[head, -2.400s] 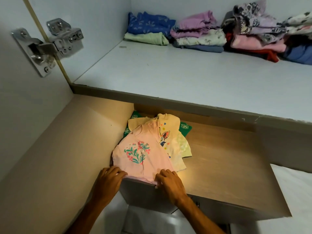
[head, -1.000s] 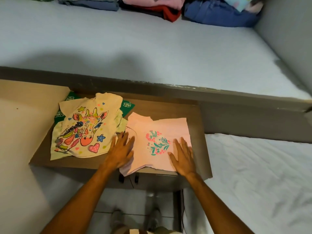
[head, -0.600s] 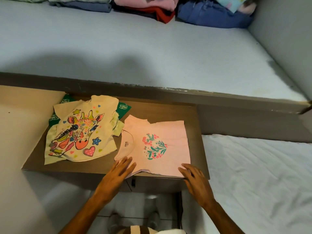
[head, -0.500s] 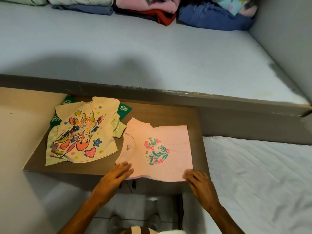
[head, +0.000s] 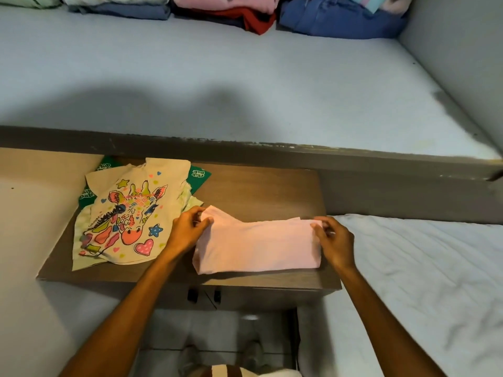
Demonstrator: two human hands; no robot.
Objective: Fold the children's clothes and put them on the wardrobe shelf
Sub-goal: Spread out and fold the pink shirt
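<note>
Yellow giraffe-print shirt [head: 128, 219] lies flat on left part of brown table [head: 258, 191], over a green garment [head: 200, 175]. Left hand [head: 187, 229] pinches the far-left corner of the pink shirt [head: 255, 243]. Pink shirt is folded in half, plain side up, on near-right of table. Right hand [head: 333, 240] pinches its far-right corner. Folded clothes [head: 337, 20] stacked at far edge of wardrobe shelf [head: 245, 77]. White bed sheet [head: 422, 281] at right.

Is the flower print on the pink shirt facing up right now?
No: the pink shirt is folded over, showing only plain fabric, with the left hand and right hand pinching its far corners.
</note>
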